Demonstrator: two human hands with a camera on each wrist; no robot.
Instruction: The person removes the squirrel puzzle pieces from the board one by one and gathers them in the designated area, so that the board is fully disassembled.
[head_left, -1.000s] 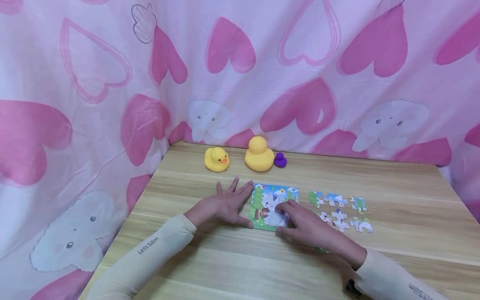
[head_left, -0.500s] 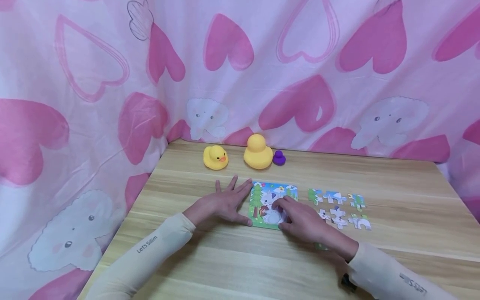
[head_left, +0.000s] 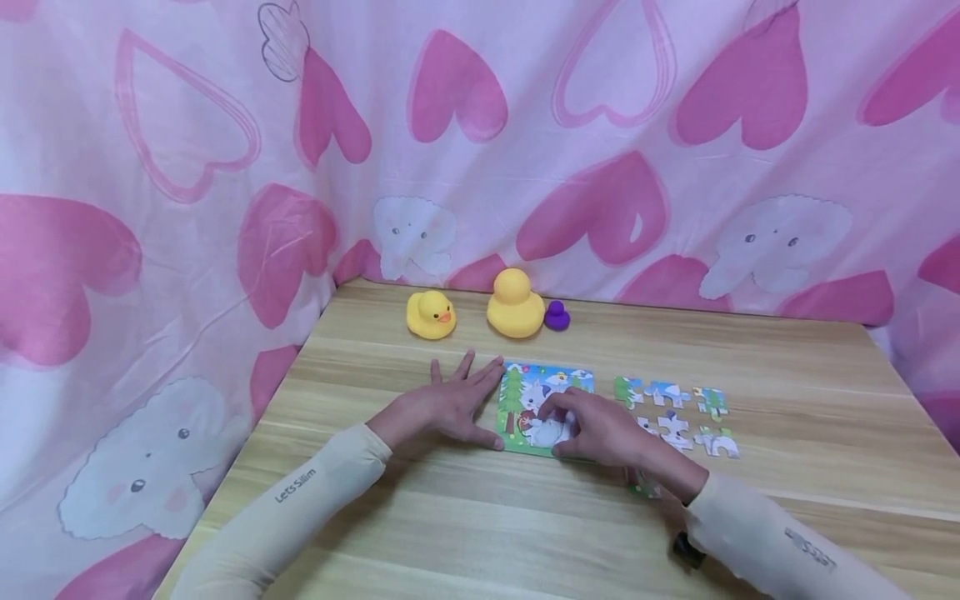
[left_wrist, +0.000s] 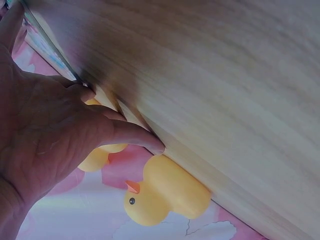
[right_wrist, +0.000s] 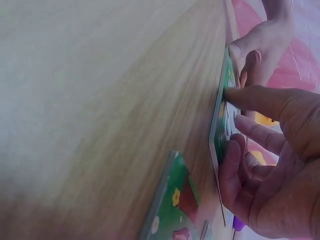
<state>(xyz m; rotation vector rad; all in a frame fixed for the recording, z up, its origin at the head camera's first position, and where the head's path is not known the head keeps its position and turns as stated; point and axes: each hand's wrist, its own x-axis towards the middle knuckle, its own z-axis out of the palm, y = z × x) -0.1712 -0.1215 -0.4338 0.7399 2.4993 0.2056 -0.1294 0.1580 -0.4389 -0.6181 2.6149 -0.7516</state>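
A colourful picture puzzle board (head_left: 525, 379) (right_wrist: 218, 141) lies flat on the wooden table (head_left: 787, 367). My left hand (head_left: 453, 406) (left_wrist: 45, 135) rests flat on the table, fingers spread, with its fingertips against the board's left edge. My right hand (head_left: 588, 427) (right_wrist: 272, 150) lies on the board; its bent fingers and thumb press on the white animal in the middle of the picture. Several loose puzzle pieces (head_left: 675, 412) lie in two rows just right of the board.
Two yellow rubber ducks (head_left: 431, 314) (head_left: 515, 304) (left_wrist: 165, 192) and a small purple duck (head_left: 557, 316) stand at the table's far edge. A green piece (head_left: 643, 487) (right_wrist: 172, 200) lies by my right wrist. A pink heart-print cloth (head_left: 480, 125) hangs behind and to the left.
My right hand has slid a little to the left across the board, its fingertips now nearer the picture's middle. The left hand has stayed in place.
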